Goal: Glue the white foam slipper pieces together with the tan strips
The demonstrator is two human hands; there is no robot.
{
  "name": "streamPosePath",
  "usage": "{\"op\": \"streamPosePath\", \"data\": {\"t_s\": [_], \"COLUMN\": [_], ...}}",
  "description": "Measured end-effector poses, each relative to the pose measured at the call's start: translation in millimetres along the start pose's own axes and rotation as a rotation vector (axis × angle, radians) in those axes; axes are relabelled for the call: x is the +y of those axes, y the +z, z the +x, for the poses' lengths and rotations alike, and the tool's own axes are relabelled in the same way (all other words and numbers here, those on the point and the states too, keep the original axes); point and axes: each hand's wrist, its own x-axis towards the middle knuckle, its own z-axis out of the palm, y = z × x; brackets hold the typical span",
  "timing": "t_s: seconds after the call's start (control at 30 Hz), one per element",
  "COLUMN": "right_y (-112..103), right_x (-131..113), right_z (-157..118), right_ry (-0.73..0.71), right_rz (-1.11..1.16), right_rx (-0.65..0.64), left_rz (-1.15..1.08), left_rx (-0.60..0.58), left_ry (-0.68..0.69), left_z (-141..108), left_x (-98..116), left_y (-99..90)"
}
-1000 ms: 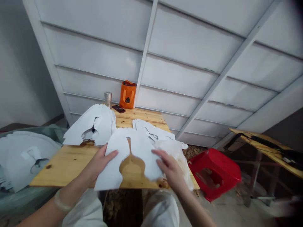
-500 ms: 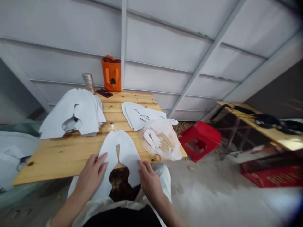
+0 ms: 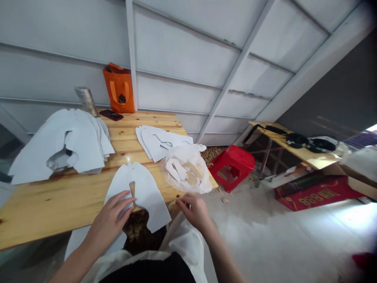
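A white paper-like cutout (image 3: 156,196) with a rounded top and a keyhole-shaped opening lies over the table's front edge, its lower part reaching toward my lap. My left hand (image 3: 113,214) rests on its left side, fingers outstretched beside the narrow slot. Off the cutout's right edge, my right hand (image 3: 194,210) is at the table edge with thumb and fingertips pinched together; what they hold, if anything, I cannot make out. Just beyond that hand sits a clear plastic bag (image 3: 203,179) containing white and tan cut pieces.
A thick stack of white cutouts (image 3: 38,145) covers the table's left, with a smaller stack (image 3: 176,135) at back right. An orange bag (image 3: 119,88), phone (image 3: 111,114) and wrapped cylinder (image 3: 86,101) stand or lie behind. A red stool (image 3: 232,163) is right of the table.
My right hand has left the cutout's edge and moved right to the table edge, its fingers now pinched. The left hand has shifted inward toward the slot. The view has turned right.
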Motion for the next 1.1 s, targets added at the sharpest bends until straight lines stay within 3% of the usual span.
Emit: {"op": "streamPosePath", "data": {"t_s": [0.1, 0.17, 0.2, 0.3, 0.33, 0.37, 0.4, 0.5, 0.53, 0.63, 0.77, 0.93, 1.1], "right_y": [-18.5, -31.5, -37.3, -47.2, -46.9, -44.6, -40.5, -22.0, -15.3, 1.6, 10.1, -3.6, -18.3], "right_x": [-11.3, -13.3, -13.5, -17.1, -19.7, -22.6, -25.3, -27.8, -26.1, -16.2, -4.6, 7.3, 13.2], "right_z": [2.2, 11.0, 16.7, 35.0, 41.4, 48.5, 56.5, 85.8, 96.0, 118.7, 122.4, 115.0, 108.3], "right_ry": [-0.015, -0.038, -0.072, -0.225, -0.239, -0.212, -0.149, 0.067, 0.108, 0.17, 0.183, 0.201, 0.174], "right_rz": [-0.053, 0.013, 0.075, 0.234, 0.219, 0.16, 0.071, -0.172, -0.209, -0.253, -0.224, -0.064, 0.147], "right_rx": [-0.113, -0.119, -0.181, -0.639, -0.736, -0.731, -0.63, -0.167, -0.092, -0.039, -0.005, 0.118, 0.215], "left_rz": [-0.013, -0.018, -0.025, -0.061, -0.074, -0.084, -0.092, -0.104, -0.107, -0.114, -0.132, -0.194, -0.395], "left_rx": [0.0, -0.003, -0.012, -0.067, -0.08, -0.088, -0.093, -0.105, -0.114, -0.137, -0.131, -0.135, -0.134], "left_ry": [-0.006, -0.02, -0.023, -0.012, -0.008, -0.009, -0.011, -0.024, -0.025, -0.027, -0.046, -0.078, -0.121], "left_z": [3.0, 5.1, 6.3, 9.1, 9.7, 10.2, 10.4, 10.7, 10.7, 10.0, 7.7, 9.6, 27.5], "left_x": [-0.6, -0.9, -0.4, 4.1, 6.0, 7.7, 9.2, 12.1, 13.0, 15.8, 17.9, 22.5, 45.0], "left_y": [1.5, 0.2, -0.9, -4.1, -4.8, -5.2, -5.3, -4.5, -4.2, -4.2, -7.3, -12.1, -14.1]}}
